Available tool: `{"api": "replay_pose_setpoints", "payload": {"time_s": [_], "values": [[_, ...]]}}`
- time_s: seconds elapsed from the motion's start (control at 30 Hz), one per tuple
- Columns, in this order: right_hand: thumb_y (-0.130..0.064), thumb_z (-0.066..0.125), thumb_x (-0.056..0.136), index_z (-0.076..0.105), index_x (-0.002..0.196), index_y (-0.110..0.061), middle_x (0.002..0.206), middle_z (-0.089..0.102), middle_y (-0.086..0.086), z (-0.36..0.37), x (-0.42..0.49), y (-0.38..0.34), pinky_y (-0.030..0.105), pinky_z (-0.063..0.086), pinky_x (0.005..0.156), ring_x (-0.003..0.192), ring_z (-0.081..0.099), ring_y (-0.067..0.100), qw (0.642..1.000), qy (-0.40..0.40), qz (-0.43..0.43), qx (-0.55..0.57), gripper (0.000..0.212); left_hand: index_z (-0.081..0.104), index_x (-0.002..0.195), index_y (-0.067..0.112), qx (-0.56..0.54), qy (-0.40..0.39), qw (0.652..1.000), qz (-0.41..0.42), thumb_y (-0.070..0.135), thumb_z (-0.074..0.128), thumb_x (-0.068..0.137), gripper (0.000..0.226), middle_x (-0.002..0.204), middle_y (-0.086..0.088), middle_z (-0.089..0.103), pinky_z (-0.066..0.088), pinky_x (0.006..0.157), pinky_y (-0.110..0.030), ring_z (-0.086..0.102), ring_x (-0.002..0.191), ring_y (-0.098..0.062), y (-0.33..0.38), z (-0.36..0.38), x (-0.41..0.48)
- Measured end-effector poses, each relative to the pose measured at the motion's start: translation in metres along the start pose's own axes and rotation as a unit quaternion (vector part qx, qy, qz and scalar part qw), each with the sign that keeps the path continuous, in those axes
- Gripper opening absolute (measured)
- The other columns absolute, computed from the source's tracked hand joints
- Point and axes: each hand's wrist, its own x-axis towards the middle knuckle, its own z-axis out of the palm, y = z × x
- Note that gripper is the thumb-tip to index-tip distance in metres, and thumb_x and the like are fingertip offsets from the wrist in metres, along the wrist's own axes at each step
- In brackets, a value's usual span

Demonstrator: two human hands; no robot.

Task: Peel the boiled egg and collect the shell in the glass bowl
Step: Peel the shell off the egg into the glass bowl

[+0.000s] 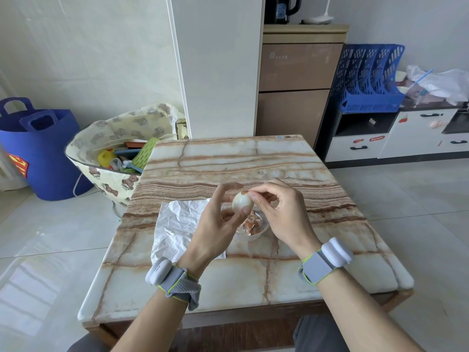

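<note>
A marble-veined table [228,158] carries a creased white sheet [175,224] under and left of the left hand [215,224]. A glass bowl [264,226] of eggshell bits [251,222] sits between it and the right hand [284,214].

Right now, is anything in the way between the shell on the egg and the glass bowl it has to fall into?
Nothing visible is. The left hand holds the egg just above the glass bowl, the right hand pinches the shell bit on top, and the bowl shows only shell pieces.
</note>
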Motion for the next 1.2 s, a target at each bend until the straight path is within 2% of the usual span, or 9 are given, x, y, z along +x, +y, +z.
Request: {"api": "replay_pose_setpoints", "payload": {"time_s": [0.07,0.13,0.3,0.5,0.8,0.9,1.03,1.2], "values": [[-0.012,0.076,0.095,0.08,0.092,-0.016,0.087,0.07,-0.004,-0.0001,0.0005,0.0006,0.026,0.053,0.074,0.082,0.067,0.011,1.0,0.002,-0.007,-0.01,0.006,0.06,0.123,0.027,0.004,0.009,1.0,0.0,0.021,0.073,0.095,0.031,0.111,-0.008,0.07,0.061,0.09,-0.045,0.077,0.09,-0.027,-0.0008,0.0007,0.0008],[-0.012,0.076,0.095,0.08,0.092,-0.015,0.087,0.07,-0.004,0.0005,0.0009,0.0009,0.029,0.054,0.074,0.082,0.067,0.011,1.0,0.007,-0.016,-0.015,0.006,0.062,0.123,0.027,-0.001,0.011,1.0,-0.002,0.023,0.072,0.095,0.03,0.111,-0.006,0.071,0.058,0.093,-0.052,0.077,0.091,-0.028,-0.0008,0.0007,0.0016],[-0.012,0.078,0.093,0.078,0.089,-0.019,0.085,0.071,-0.008,0.0018,0.0013,0.0004,0.036,0.056,0.073,0.079,0.068,0.011,0.999,0.025,-0.019,-0.005,0.007,0.063,0.125,0.022,-0.001,0.002,1.0,0.009,0.023,0.069,0.098,0.027,0.113,-0.008,0.072,0.059,0.094,-0.051,0.078,0.092,-0.025,0.0001,0.0004,0.0021],[-0.014,0.074,0.096,0.077,0.09,-0.019,0.086,0.07,-0.007,0.0044,0.0008,0.0018,0.029,0.054,0.073,0.081,0.067,0.011,1.0,0.019,-0.02,-0.008,0.008,0.066,0.121,0.019,-0.031,0.008,0.999,0.001,0.018,0.068,0.098,0.022,0.111,-0.008,0.072,0.059,0.095,-0.05,0.078,0.093,-0.026,-0.002,-0.0011,0.0024],[-0.014,0.068,0.101,0.072,0.091,-0.012,0.083,0.07,-0.005,0.003,0.0011,0.0005,0.029,0.053,0.071,0.078,0.066,0.012,0.999,0.038,0.002,0.008,0.011,0.066,0.118,0.019,-0.039,0.003,0.999,0.003,0.015,0.067,0.099,0.02,0.115,-0.013,0.071,0.059,0.096,-0.049,0.078,0.093,-0.029,-0.0037,-0.0014,0.0028],[-0.013,0.07,0.1,0.072,0.089,-0.012,0.081,0.071,-0.004,0.001,0.0017,0.0012,0.029,0.053,0.071,0.076,0.065,0.013,0.998,0.052,0.018,0.009,0.01,0.065,0.121,0.018,-0.046,0.006,0.999,0.001,0.014,0.067,0.099,0.022,0.115,-0.013,0.071,0.059,0.097,-0.048,0.077,0.095,-0.03,-0.0049,-0.002,0.0028],[-0.006,0.078,0.091,0.075,0.085,-0.013,0.081,0.072,-0.004,0.0009,0.0002,0.0033,0.022,0.052,0.069,0.074,0.065,0.013,0.998,0.048,0.034,0.0,0.01,0.062,0.128,0.022,-0.054,0.014,0.998,0.0,0.017,0.069,0.098,0.031,0.115,-0.011,0.071,0.058,0.098,-0.049,0.077,0.095,-0.03,-0.0053,-0.0034,0.0032],[-0.008,0.075,0.094,0.075,0.089,-0.015,0.086,0.072,-0.003,0.0013,-0.0023,0.0069,0.022,0.051,0.072,0.079,0.065,0.014,0.999,0.035,0.028,-0.009,0.009,0.059,0.133,0.026,-0.046,0.023,0.999,-0.008,0.022,0.073,0.093,0.043,0.121,-0.009,0.068,0.056,0.1,-0.053,0.077,0.098,-0.028,-0.0066,-0.0029,0.003]]}}
